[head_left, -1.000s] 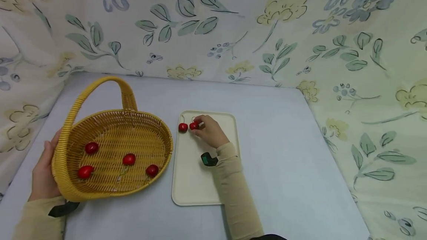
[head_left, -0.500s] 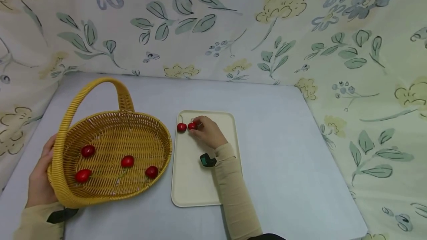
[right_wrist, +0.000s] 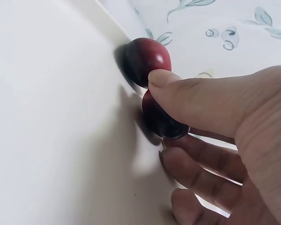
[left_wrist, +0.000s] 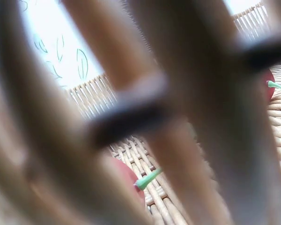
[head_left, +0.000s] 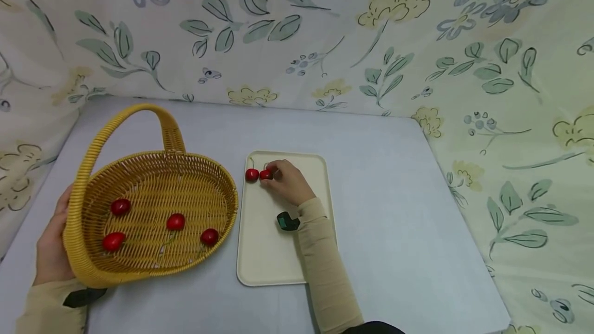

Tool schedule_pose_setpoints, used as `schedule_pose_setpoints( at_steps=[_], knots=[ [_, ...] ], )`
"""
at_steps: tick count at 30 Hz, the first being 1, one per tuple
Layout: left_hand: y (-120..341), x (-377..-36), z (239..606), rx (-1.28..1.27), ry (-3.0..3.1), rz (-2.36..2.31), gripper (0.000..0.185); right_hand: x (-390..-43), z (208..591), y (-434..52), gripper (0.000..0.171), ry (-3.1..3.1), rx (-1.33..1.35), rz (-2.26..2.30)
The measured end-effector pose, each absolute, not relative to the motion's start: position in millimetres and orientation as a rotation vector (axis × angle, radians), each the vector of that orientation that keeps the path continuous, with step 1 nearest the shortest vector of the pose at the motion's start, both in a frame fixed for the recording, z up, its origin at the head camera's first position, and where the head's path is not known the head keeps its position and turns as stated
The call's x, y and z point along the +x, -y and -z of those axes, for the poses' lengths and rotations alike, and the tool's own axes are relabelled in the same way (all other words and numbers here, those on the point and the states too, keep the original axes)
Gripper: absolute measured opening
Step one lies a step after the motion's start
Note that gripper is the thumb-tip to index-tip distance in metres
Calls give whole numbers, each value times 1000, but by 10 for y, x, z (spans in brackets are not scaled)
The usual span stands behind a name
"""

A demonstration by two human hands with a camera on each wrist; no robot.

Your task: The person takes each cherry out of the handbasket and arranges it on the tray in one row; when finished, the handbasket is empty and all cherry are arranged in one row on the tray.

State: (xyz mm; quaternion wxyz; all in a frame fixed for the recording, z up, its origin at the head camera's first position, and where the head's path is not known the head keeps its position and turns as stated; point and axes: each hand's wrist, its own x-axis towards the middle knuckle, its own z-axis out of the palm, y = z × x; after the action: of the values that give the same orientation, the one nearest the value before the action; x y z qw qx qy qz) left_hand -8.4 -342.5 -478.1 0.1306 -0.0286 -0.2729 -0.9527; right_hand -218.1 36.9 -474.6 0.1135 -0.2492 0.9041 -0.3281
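On the cream rectangular tray (head_left: 278, 251), my right hand (head_left: 289, 183) pinches one glossy red cherry (head_left: 266, 174) between thumb and fingers; I should lift gently, avoiding its neighbour (head_left: 252, 174). My left hand (head_left: 50, 251) grips the yellow woven basket (head_left: 83, 267). Two cherries on the tray, four in the basket.

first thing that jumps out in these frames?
The yellow wicker basket at left, its outer rim held by the left hand, with four red cherries lying inside. Next, on the cream tray at centre, the right hand pinches one cherry at the tray's far end, right beside a second cherry. Floral cloth backs the grey table.
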Motion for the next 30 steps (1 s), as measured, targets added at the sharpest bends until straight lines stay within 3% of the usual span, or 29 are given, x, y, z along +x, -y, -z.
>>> schedule_pose_setpoints(
  at_steps=[9,13,17,23,30],
  knots=[
    [3402,-60,4753,-155,810,2737,50,-2154,4651,-344,48,-2621,-696,930],
    [3379,-85,4739,-247,714,2798,52,-2115,4449,-385,59,-2625,-689,977],
    [3366,-103,4729,-252,681,2825,52,-2010,4112,-338,56,-2653,-855,1046],
    [3373,-107,4708,-182,776,2788,50,-1777,3620,201,46,-2424,-1254,805],
    [3410,-86,4758,-124,922,2764,50,-1633,3759,1042,36,-2180,-1467,324]
  ],
)
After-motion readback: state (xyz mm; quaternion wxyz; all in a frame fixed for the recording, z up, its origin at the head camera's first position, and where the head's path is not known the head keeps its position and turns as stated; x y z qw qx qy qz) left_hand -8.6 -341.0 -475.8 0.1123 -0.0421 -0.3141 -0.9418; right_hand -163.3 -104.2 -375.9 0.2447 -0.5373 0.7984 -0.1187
